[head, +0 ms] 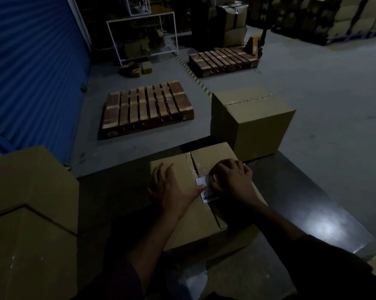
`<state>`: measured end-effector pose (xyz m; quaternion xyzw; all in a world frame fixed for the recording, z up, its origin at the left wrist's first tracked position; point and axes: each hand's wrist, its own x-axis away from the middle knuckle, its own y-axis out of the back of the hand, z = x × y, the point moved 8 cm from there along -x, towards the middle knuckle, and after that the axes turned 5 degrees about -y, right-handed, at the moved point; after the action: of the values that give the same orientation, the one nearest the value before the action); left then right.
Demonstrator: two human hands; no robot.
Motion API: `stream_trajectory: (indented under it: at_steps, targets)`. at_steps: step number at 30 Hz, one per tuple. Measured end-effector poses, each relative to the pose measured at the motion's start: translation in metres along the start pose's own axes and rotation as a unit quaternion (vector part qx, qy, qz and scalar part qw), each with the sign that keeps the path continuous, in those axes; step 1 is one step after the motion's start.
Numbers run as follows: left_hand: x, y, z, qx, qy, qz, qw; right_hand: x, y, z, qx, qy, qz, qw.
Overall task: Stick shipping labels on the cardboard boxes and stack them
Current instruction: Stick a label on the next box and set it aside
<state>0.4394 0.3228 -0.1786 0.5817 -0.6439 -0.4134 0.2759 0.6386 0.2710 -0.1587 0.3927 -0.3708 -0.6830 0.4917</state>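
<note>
The box (195,204) sits on the dark table (295,191), dead centre of view. The label (206,189) lies across its taped seam. The left hand (172,187) rests flat with fingers spread, thumb tip on the label's edge. The right hand (232,180) presses it with curled fingers. Best to smooth from the seam outward (bubbles likely there). Another box (252,124) waits at one o'clock.

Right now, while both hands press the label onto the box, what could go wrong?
1. The label lies across the taped seam, so it may wrinkle or lift there.
2. The right hand covers much of it, and the dim light could hide a crooked edge.
3. The left hand only steadies the box; it may slide.
</note>
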Motion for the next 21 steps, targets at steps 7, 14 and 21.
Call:
stream_trajectory:
  at_steps: [7,14,21]
  targets:
    - [-0.002,-0.003,0.000,0.000,-0.008,0.004,1.000,0.000,0.001,-0.002,-0.015,0.003,-0.004,1.000]
    - [-0.030,0.001,-0.001,-0.080,-0.061,0.070,0.992,0.016,0.008,-0.005,-0.024,-0.034,-0.015,0.999]
    - [-0.061,-0.006,-0.022,-0.101,-0.161,0.189,0.963,0.079,-0.009,0.021,0.017,-0.075,-0.056,0.995]
